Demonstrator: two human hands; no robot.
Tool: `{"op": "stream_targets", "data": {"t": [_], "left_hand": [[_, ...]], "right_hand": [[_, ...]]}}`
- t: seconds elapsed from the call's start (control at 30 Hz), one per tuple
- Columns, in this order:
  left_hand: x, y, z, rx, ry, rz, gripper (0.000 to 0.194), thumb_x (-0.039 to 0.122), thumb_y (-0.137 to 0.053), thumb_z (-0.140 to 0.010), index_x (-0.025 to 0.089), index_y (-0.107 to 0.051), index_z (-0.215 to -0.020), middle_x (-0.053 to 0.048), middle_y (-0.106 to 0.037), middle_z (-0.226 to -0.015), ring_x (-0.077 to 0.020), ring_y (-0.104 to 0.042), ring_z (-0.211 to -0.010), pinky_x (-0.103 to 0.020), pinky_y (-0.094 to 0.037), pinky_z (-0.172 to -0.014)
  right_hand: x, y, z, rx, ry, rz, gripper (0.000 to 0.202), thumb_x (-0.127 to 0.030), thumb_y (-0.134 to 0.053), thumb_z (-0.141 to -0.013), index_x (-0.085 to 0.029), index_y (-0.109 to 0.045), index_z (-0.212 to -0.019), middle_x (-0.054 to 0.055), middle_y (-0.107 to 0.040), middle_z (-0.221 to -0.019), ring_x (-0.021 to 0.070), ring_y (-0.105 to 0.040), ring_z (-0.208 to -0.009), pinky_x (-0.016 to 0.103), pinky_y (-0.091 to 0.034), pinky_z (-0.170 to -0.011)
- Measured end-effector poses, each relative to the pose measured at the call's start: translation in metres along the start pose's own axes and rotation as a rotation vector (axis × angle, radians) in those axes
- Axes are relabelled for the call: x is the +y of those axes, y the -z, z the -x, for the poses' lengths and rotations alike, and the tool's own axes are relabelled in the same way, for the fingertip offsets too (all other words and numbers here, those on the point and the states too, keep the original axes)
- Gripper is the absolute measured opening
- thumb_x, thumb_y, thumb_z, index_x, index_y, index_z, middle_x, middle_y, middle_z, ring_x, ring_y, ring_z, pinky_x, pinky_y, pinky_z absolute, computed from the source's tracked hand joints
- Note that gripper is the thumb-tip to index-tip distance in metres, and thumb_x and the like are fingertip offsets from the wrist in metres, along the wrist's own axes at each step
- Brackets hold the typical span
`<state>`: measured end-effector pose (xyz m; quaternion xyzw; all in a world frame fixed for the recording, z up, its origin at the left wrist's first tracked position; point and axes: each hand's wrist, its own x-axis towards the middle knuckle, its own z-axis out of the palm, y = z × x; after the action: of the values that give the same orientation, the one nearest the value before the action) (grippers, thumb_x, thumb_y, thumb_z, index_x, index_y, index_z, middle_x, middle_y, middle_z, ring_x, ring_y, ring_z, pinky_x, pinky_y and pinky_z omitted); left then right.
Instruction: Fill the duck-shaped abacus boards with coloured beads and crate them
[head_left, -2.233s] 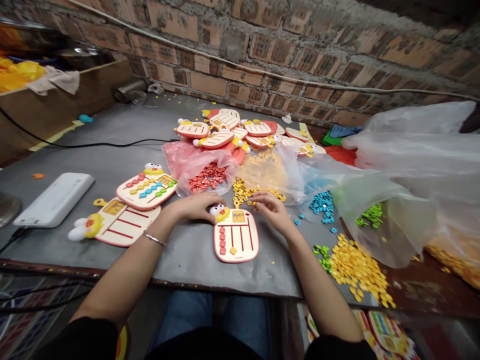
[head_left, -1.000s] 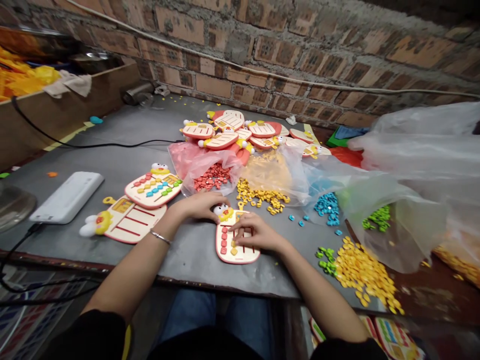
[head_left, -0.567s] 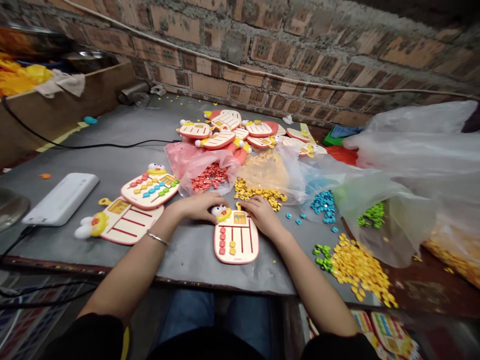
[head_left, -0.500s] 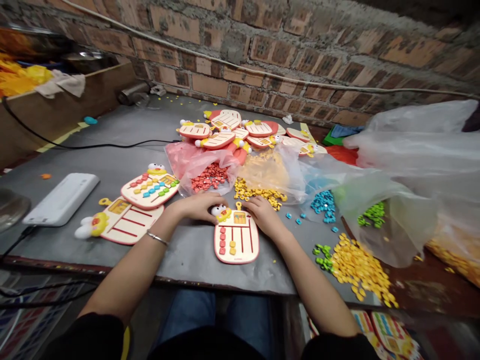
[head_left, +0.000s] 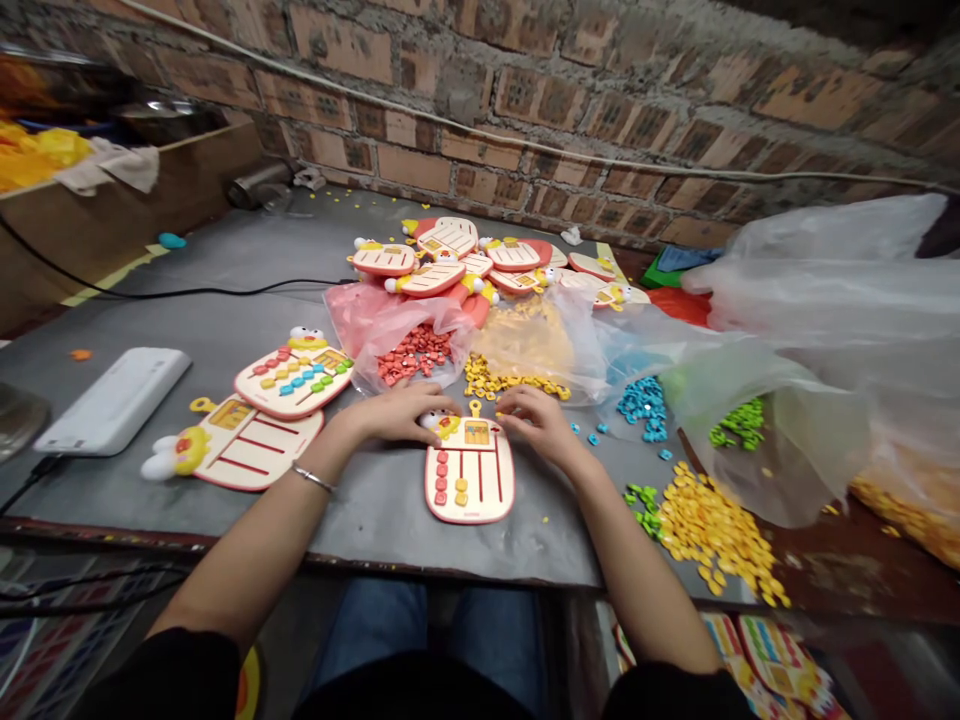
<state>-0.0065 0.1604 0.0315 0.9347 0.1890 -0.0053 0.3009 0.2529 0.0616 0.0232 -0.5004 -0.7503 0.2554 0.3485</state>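
Note:
In front of me a cream toy board (head_left: 471,478) with a red rim and a yellow duck head lies flat. Its first slot carries several red beads (head_left: 441,478), its second a couple of yellow beads (head_left: 461,491); the other two slots show none. My left hand (head_left: 405,412) grips the board's upper left corner by the white eyes. Curled fingers of my right hand (head_left: 536,422) hover by the upper right corner. A speck of yellow shows at those fingertips, too small to name. Loose yellow beads (head_left: 517,381) lie just behind both hands.
A filled board (head_left: 294,383) overlaps another board (head_left: 251,455) at left, near a white power bank (head_left: 112,402). Stacked boards (head_left: 442,275) lie behind bags of red beads (head_left: 414,352), blue beads (head_left: 643,407) and green beads (head_left: 739,424). Yellow discs (head_left: 712,530) are heaped at right.
My right hand has shifted slightly right, away from the board's top edge, and its fingers have lifted and curled. My left hand stays at the duck head. The beads in the slots look the same.

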Motion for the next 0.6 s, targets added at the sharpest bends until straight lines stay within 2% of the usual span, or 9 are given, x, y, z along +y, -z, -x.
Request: {"op": "stream_targets", "data": {"t": [0.07, 0.17, 0.33, 0.43, 0.5, 0.53, 0.6], "left_hand": [[-0.001, 0.0, 0.0, 0.007, 0.009, -0.003, 0.044, 0.049, -0.061, -0.085, 0.034, -0.053, -0.125, -0.003, -0.053, -0.113, -0.023, -0.051, -0.11, -0.032, -0.035, -0.094], [-0.001, 0.0, -0.001, 0.023, 0.017, -0.014, 0.044, 0.048, -0.061, -0.085, 0.033, -0.054, -0.125, -0.003, -0.053, -0.111, -0.0226, -0.051, -0.108, -0.031, -0.035, -0.092], [-0.002, -0.001, -0.001, 0.018, 0.056, -0.028, 0.044, 0.046, -0.064, -0.083, 0.035, -0.054, -0.125, -0.003, -0.053, -0.112, -0.0233, -0.05, -0.107, -0.03, -0.036, -0.09], [-0.002, -0.002, -0.001, 0.017, 0.078, -0.05, 0.045, 0.046, -0.065, -0.082, 0.036, -0.054, -0.124, -0.002, -0.052, -0.114, -0.0239, -0.049, -0.108, -0.032, -0.035, -0.091], [-0.002, -0.002, -0.001, 0.014, 0.094, -0.07, 0.044, 0.048, -0.065, -0.081, 0.037, -0.055, -0.123, -0.002, -0.052, -0.116, -0.0247, -0.049, -0.109, -0.034, -0.034, -0.093], [-0.002, -0.002, -0.001, 0.013, 0.107, -0.078, 0.044, 0.048, -0.066, -0.081, 0.038, -0.055, -0.122, -0.002, -0.052, -0.116, -0.0251, -0.048, -0.11, -0.035, -0.033, -0.094], [-0.001, -0.003, -0.001, 0.011, 0.125, -0.087, 0.044, 0.048, -0.065, -0.081, 0.038, -0.054, -0.123, -0.001, -0.052, -0.116, -0.0256, -0.047, -0.111, -0.036, -0.032, -0.094]], "right_hand": [[-0.003, 0.001, 0.001, -0.062, -0.02, -0.043, 0.01, -0.027, -0.061, -0.087, -0.021, -0.067, -0.093, 0.007, -0.059, -0.103, 0.0174, -0.059, -0.091, 0.027, -0.051, -0.07], [-0.004, -0.002, 0.0, -0.132, 0.004, 0.064, 0.012, -0.021, -0.058, -0.089, -0.02, -0.068, -0.095, 0.007, -0.059, -0.097, 0.0172, -0.058, -0.089, 0.028, -0.049, -0.073], [-0.006, -0.006, -0.001, -0.127, 0.033, 0.312, 0.01, -0.012, -0.06, -0.086, -0.017, -0.069, -0.087, 0.007, -0.06, -0.085, 0.0189, -0.056, -0.084, 0.03, -0.044, -0.073], [-0.009, 0.0, -0.001, -0.257, 0.066, 0.229, 0.01, -0.011, -0.062, -0.086, -0.017, -0.069, -0.083, 0.005, -0.063, -0.081, 0.0173, -0.058, -0.08, 0.028, -0.043, -0.071], [-0.011, -0.001, -0.001, -0.338, 0.077, 0.127, 0.009, -0.014, -0.063, -0.086, -0.018, -0.07, -0.088, 0.004, -0.067, -0.083, 0.0167, -0.06, -0.079, 0.027, -0.044, -0.073], [-0.01, -0.004, 0.0, -0.341, 0.071, 0.079, 0.01, -0.016, -0.063, -0.086, -0.019, -0.07, -0.092, 0.004, -0.069, -0.086, 0.0166, -0.062, -0.08, 0.027, -0.045, -0.074], [-0.01, -0.016, 0.001, -0.252, 0.044, 0.004, 0.015, -0.019, -0.062, -0.087, -0.02, -0.07, -0.099, 0.005, -0.071, -0.092, 0.017, -0.063, -0.083, 0.028, -0.046, -0.076]]}}
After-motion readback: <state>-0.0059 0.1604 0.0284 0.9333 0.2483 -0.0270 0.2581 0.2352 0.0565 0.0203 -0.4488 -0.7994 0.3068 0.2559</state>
